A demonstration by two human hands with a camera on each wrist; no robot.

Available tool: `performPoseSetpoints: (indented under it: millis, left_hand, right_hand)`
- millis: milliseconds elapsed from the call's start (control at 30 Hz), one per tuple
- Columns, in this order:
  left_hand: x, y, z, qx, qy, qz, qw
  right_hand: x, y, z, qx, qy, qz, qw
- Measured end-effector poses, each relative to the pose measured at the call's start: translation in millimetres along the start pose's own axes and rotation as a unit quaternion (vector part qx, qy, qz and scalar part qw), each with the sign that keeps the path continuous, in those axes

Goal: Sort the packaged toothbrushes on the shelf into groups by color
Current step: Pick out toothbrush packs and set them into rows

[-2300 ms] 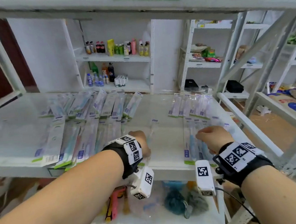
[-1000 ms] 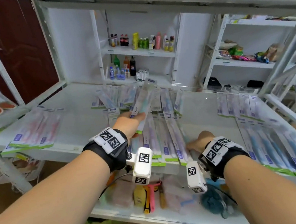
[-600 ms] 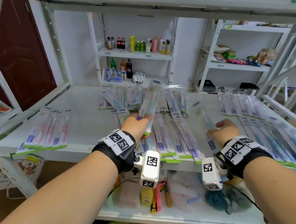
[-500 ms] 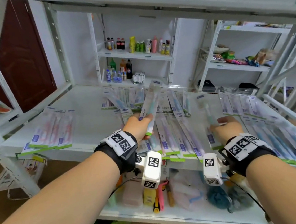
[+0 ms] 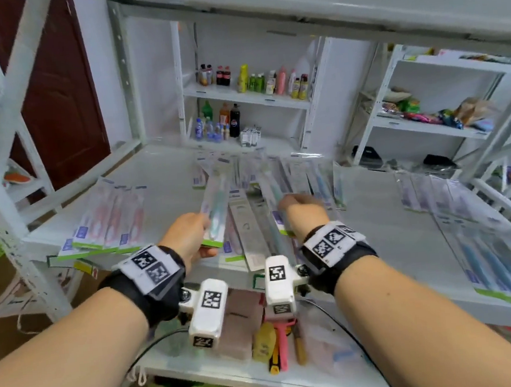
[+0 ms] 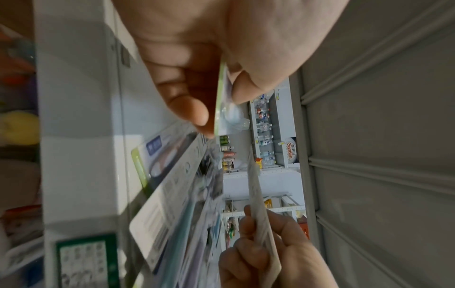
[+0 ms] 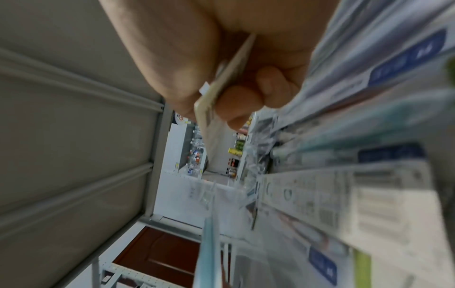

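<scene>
Packaged toothbrushes lie on the white shelf [image 5: 165, 177] in groups: pink ones [image 5: 110, 219] at the left, a mixed pile [image 5: 296, 177] in the middle, purple ones [image 5: 428, 189] and blue ones [image 5: 498, 263] at the right. My left hand [image 5: 203, 229] pinches the bottom end of a teal toothbrush pack [image 5: 217, 203] held above the pile's near end. The left wrist view shows thumb and fingers on that pack's green edge [image 6: 221, 97]. My right hand [image 5: 286, 204] grips a second teal pack [image 5: 274, 191] close beside it, with its card edge [image 7: 221, 87] between thumb and fingers.
An upper shelf board [image 5: 323, 5] hangs low over the work area. The lower shelf [image 5: 265, 376] holds small tools and packets. White rack posts [image 5: 10, 92] stand at the left. Bottles [image 5: 256, 81] fill a far rack. A green price label [image 6: 86, 261] sits on the shelf's front edge.
My right hand took a pack out of the middle pile and brought it left, beside the left hand's pack. The left hand kept its pack and lowered it a little.
</scene>
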State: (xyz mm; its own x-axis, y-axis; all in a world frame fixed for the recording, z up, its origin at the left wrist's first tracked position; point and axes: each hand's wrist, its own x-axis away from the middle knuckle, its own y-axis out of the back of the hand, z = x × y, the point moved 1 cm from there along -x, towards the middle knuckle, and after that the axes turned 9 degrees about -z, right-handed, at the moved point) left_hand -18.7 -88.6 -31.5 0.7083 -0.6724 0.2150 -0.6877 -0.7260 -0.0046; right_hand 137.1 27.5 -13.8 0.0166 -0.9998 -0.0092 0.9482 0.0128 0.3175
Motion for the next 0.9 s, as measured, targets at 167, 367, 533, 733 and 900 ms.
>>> performPoseSetpoints:
  millis: [167,367,533,733,900]
  left_hand:
    - [-18.7,11.7,0.5,-0.030,0.002,-0.038,0.999]
    - [-41.3,9.0,-7.8,-0.022,-0.018,-0.078,0.997]
    - [-57.0,20.5,-3.6,-0.022,-0.025,-0.101,0.994]
    - [-90.0,64.9,-14.3,-0.054,-0.017,-0.127,0.990]
    - [-140.6,97.9,-36.4,-0.098,-0.005,-0.126,0.987]
  right_hand:
    - [-11.2,-31.8,16.3,0.021,-0.031,0.057,0.998]
    - [-29.0,-52.4,27.2,0.047,0.040,0.148,0.987]
    - [-35.0,-87.7,29.4,0.001,0.052,0.147,0.988]
    - [-47.5,-146.7,38.6,0.059,0.079,0.190,0.977]
    - [-58.5,-203.5,54.9,0.021,0.016,0.217,0.976]
